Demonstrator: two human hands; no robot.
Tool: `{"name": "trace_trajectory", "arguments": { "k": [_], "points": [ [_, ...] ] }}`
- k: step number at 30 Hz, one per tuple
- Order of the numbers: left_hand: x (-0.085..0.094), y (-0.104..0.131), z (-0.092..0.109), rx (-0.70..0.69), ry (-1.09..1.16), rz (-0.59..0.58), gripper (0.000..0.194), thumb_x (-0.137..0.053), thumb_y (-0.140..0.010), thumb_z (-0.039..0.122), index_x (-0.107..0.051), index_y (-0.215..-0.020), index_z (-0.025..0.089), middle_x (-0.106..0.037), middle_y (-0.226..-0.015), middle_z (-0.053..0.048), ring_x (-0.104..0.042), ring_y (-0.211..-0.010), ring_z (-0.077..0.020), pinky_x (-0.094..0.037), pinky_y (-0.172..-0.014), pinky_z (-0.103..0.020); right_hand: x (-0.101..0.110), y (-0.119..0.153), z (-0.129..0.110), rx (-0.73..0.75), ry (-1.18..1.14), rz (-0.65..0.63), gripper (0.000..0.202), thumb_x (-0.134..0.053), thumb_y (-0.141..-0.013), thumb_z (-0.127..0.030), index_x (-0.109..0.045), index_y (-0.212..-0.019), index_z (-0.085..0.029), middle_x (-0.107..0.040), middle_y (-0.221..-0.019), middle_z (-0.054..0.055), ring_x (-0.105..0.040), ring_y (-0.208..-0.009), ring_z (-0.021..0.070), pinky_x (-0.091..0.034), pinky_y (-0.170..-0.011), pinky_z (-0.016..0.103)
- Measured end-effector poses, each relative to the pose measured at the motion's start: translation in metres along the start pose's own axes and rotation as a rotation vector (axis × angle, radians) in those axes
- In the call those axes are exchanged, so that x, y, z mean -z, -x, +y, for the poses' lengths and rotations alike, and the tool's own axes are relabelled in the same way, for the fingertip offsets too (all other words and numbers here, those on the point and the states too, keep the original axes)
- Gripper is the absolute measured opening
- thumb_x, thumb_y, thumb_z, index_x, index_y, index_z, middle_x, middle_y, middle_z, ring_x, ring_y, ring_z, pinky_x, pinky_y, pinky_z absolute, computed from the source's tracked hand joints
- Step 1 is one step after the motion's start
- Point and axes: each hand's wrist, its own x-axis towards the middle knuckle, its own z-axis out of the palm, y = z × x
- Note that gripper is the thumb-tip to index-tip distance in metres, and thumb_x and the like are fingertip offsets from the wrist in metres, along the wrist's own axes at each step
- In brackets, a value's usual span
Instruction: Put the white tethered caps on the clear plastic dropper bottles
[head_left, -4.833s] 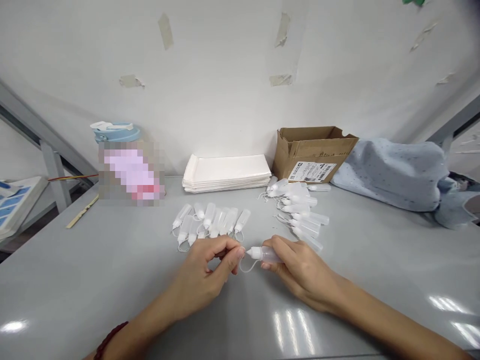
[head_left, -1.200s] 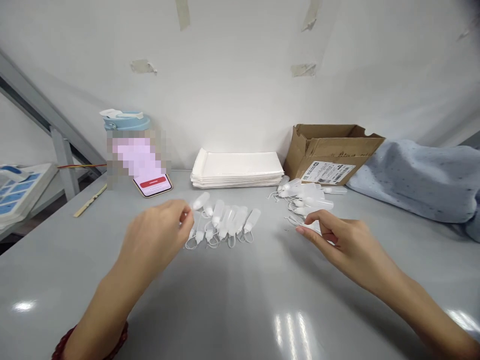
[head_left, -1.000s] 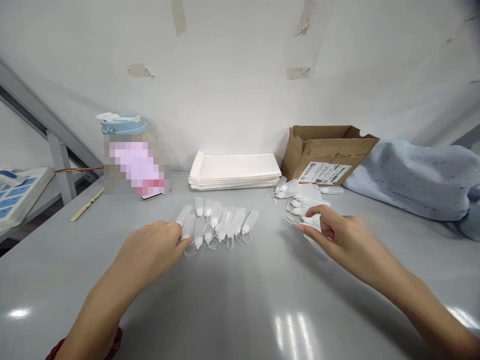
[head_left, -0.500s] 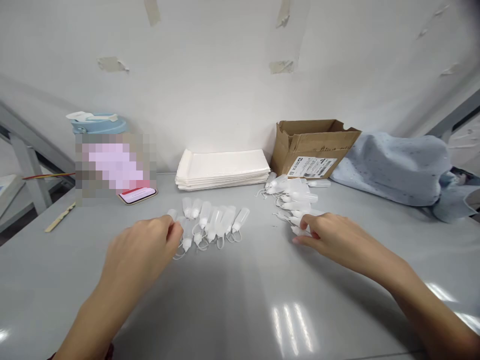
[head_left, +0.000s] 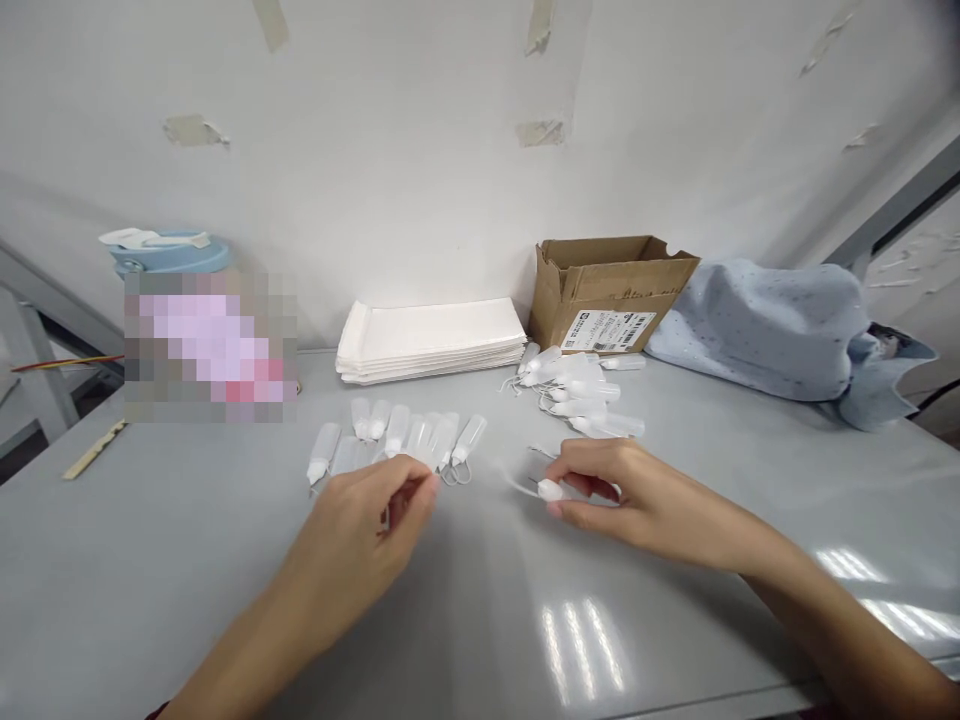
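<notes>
My right hand [head_left: 611,487] pinches a small translucent dropper bottle [head_left: 550,490] between thumb and fingers. Its white cap end, thin needle tip and a blurred tether point left, while the body is mostly hidden in the hand. In front of the left group of bottles [head_left: 397,428], my left hand [head_left: 379,515] is closed, thumb and forefinger tips together, with nothing visible in it. Those bottles lie side by side with looped tethers, partly covered by that hand. Beyond my right hand lies another pile of the same bottles [head_left: 585,388].
A stack of white padded envelopes [head_left: 435,335] lies against the wall. Right of it stands an open cardboard box [head_left: 611,290] with a label, beside a light blue cloth [head_left: 757,330]. At the left are a blue-lidded container [head_left: 172,255], a pixelated area and a wooden strip [head_left: 94,450].
My right hand has drawn a dropper bottle out of the right pile, toward me and left. My left hand has moved right and nearer to it. The view has shifted slightly.
</notes>
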Motion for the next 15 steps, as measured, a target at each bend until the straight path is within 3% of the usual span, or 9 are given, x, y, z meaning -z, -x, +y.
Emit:
{"name": "trace_trajectory", "arguments": {
  "k": [3,5,9,15],
  "points": [
    [-0.003,0.004,0.01,-0.009,0.195,-0.129,0.027,-0.042,-0.088,0.039,-0.057,-0.104,0.023,-0.062,-0.076,0.001,-0.057,-0.067,-0.0135,-0.038,-0.047,-0.019,-0.005,-0.002,-0.007,0.072,-0.158,-0.027,0.014,-0.051,-0.089,-0.032,-0.06,-0.087,-0.021,-0.055,-0.084,-0.001,-0.05,-0.076,0.0117,-0.038,-0.069,0.024],
    [-0.004,0.006,0.013,-0.018,0.266,-0.162,0.032,-0.043,-0.088,0.04,-0.053,-0.114,0.023,-0.065,-0.085,0.0,-0.059,-0.072,-0.0138,-0.04,-0.047,-0.018,-0.008,-0.003,-0.009,0.073,-0.204,-0.044,0.015,-0.05,-0.09,-0.032,-0.059,-0.087,-0.02,-0.054,-0.088,0.0,-0.051,-0.078,0.0119,-0.039,-0.07,0.024],
    [-0.004,0.007,0.015,-0.024,0.323,-0.141,0.033,-0.046,-0.088,0.041,-0.054,-0.115,0.024,-0.065,-0.088,0.0,-0.06,-0.073,-0.013,-0.043,-0.048,-0.018,-0.014,-0.006,-0.011,0.069,-0.225,-0.073,0.017,-0.048,-0.091,-0.031,-0.059,-0.085,-0.02,-0.056,-0.083,-0.001,-0.052,-0.081,0.0132,-0.038,-0.073,0.026],
    [-0.007,0.007,0.018,0.005,0.373,-0.09,0.029,-0.045,-0.088,0.04,-0.061,-0.105,0.023,-0.066,-0.079,0.0,-0.06,-0.066,-0.0125,-0.046,-0.05,-0.019,-0.02,-0.005,-0.015,0.047,-0.287,-0.123,0.022,-0.047,-0.091,-0.033,-0.058,-0.078,-0.019,-0.057,-0.077,-0.001,-0.051,-0.074,0.0124,-0.037,-0.064,0.023]
  ]
}}
